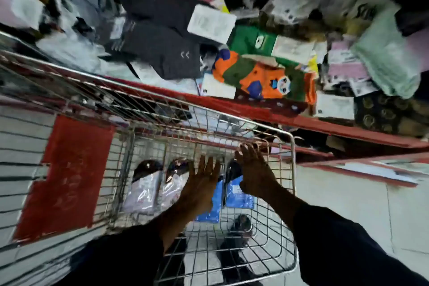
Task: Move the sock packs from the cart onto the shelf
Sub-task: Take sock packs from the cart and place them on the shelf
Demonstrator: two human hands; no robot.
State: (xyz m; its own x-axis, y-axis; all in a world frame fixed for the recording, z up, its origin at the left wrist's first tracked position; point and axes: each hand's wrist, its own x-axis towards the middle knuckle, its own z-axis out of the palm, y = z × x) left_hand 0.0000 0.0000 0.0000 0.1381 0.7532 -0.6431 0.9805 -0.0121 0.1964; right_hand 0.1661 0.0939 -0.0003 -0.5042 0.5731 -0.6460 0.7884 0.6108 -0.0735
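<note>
Blue sock packs [239,195] lie half hidden under both hands [204,183].

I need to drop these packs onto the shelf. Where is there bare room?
Almost nowhere: the shelf is heaped edge to edge, from the dark socks past the orange-green pack to the mint pack. Only its red front lip shows bare, too narrow. The cart has open wire floor nearest you.

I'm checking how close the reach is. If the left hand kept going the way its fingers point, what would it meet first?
Probably the cart's far wire wall: the open left hand points there above the blue sock packs. Depth is unclear.
</note>
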